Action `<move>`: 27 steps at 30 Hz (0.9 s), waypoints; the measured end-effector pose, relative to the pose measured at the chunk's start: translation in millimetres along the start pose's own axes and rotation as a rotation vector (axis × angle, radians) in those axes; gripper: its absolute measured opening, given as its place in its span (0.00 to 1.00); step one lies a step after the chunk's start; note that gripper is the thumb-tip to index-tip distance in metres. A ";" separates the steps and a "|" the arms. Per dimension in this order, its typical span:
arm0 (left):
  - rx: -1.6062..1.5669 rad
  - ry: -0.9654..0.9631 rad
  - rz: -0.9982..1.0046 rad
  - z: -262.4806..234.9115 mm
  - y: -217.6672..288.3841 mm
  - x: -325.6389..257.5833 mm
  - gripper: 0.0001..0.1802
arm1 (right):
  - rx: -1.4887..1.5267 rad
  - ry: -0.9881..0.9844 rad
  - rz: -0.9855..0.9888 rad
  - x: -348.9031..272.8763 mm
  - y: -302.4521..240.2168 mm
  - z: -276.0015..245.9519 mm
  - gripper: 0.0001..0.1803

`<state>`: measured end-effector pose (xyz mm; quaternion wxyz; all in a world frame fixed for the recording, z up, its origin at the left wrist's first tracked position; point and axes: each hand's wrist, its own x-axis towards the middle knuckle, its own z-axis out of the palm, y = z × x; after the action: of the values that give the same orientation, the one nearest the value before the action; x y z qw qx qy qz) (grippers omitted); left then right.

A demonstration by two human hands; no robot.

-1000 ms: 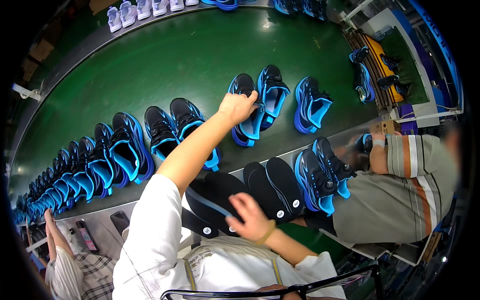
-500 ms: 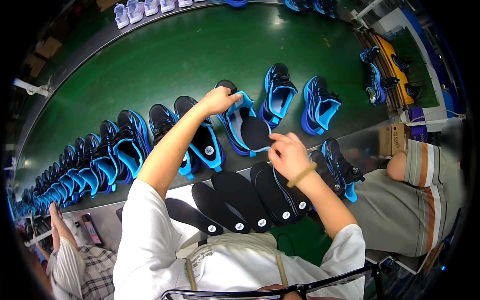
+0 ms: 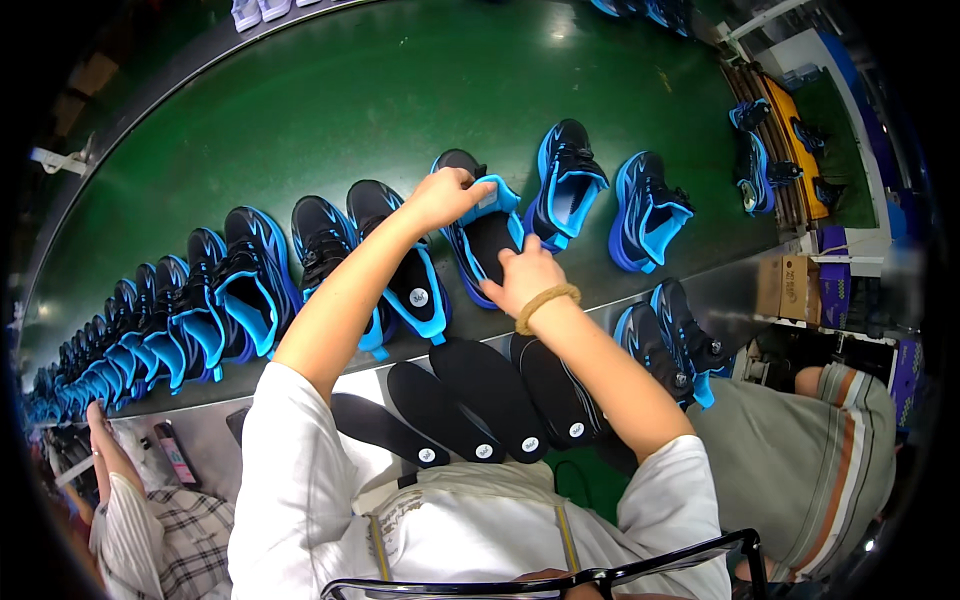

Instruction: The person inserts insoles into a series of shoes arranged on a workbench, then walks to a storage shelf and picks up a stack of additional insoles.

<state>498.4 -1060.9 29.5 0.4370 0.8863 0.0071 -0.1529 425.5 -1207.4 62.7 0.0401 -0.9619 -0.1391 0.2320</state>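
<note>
A black and blue sneaker (image 3: 462, 250) lies on the green conveyor belt (image 3: 330, 110). My left hand (image 3: 443, 196) grips its opening at the heel. My right hand (image 3: 524, 276) pushes a black insole (image 3: 492, 237) down into that shoe. Several more black insoles (image 3: 470, 395) lie fanned out on the grey ledge just in front of me.
A long row of matching sneakers (image 3: 215, 295) runs along the belt to the left; two more (image 3: 610, 200) lie to the right. A person in a striped shirt (image 3: 810, 460) sits at my right, another in plaid (image 3: 150, 520) at my left. Shelves with shoes (image 3: 770, 160) stand far right.
My right hand lifted an insole from the ledge, carried it up to the belt and now presses it into the sneaker. My left hand stayed on the shoe.
</note>
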 end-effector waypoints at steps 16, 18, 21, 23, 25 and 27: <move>0.082 -0.122 0.014 0.0 -3.4 4.6 0.27 | -0.157 -0.065 -0.204 60.7 8.3 53.6 0.12; 0.085 -0.143 0.024 -2.1 0.8 6.0 0.27 | -0.289 -0.251 -0.203 66.8 9.2 46.6 0.13; 0.059 -0.158 0.014 -1.8 -3.6 8.2 0.26 | -0.185 -0.289 0.003 72.1 0.7 48.1 0.17; 0.102 0.010 0.058 2.5 -6.1 5.0 0.24 | -0.205 -0.321 0.010 68.2 -4.8 38.1 0.18; 0.218 0.121 0.094 7.4 -4.6 1.4 0.21 | -0.329 -0.396 -0.071 65.7 -7.8 31.4 0.18; 0.401 0.178 0.126 10.8 7.7 -1.1 0.19 | -0.356 -0.375 -0.158 71.5 -2.8 35.8 0.19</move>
<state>495.6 -1073.9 29.6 0.2584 0.9641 -0.0403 -0.0448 469.5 -1183.8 0.2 -0.1381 -0.8801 -0.2574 0.3743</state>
